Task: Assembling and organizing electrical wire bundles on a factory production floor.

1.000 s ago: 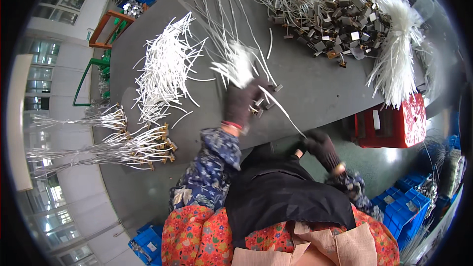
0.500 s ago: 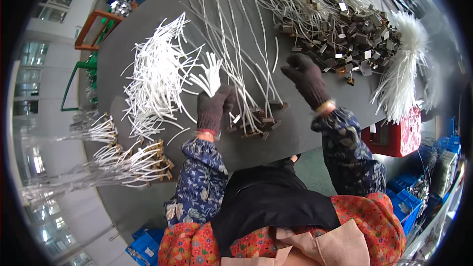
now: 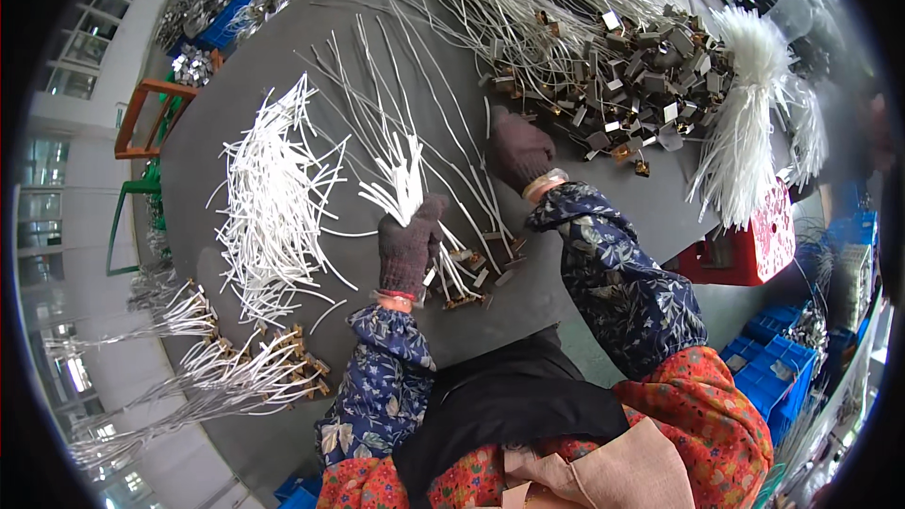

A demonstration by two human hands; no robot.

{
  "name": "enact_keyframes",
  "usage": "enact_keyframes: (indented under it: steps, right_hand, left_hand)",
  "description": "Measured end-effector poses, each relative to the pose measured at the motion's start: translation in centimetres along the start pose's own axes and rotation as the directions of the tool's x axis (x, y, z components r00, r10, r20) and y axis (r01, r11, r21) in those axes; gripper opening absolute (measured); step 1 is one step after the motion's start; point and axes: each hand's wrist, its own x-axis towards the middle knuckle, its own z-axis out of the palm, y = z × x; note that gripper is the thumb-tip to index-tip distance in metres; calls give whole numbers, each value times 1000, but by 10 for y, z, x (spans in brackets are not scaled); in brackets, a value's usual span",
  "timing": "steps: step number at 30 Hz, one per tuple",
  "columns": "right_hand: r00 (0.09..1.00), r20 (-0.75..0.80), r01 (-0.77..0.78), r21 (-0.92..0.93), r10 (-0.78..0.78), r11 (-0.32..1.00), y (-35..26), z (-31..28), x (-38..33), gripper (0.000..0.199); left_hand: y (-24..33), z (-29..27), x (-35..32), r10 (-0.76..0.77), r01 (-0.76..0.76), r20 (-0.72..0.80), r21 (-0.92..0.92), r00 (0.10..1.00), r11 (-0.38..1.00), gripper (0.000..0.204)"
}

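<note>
Clenched in the dark-gloved left hand [image 3: 409, 247] was a bunch of thin white wires [image 3: 403, 187], their ends fanning upward above the grey worktop [image 3: 603, 198]. Her dark-gloved right hand [image 3: 519, 151] lay further out among loose white wires beside the heap of small metal-ended parts [image 3: 630, 66]; its grip I could not make out.

Red crate [image 3: 754, 250], blue bins [image 3: 768, 372], orange stool [image 3: 141, 113]
</note>
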Motion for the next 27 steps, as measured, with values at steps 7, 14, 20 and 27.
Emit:
enact_keyframes:
  steps: [7, 14, 20, 27]
  right_hand:
    - [1000, 0, 23, 6, -23, 1000, -2, 0, -7, 22]
    - [951, -232, 207, -13, -204, 978, 10, 10, -10, 29]
    - [999, -46, 42, 831, -6, 555, -30, -32, -87, 32]
    - [927, 332, -213, 847, -173, 487, -21, -61, -94, 29]
  left_hand:
    - [-4, 23, -1, 0, 5, 52, -86, 999, 996, 18]
    - [-1, 36, -12, -5, 16, 101, -110, 995, 994, 21]
    - [-1, 36, -12, 45, -45, -3, 28, 999, 999, 32]
    - [-5, 26, -12, 16, 18, 223, -148, 975, 989, 23]
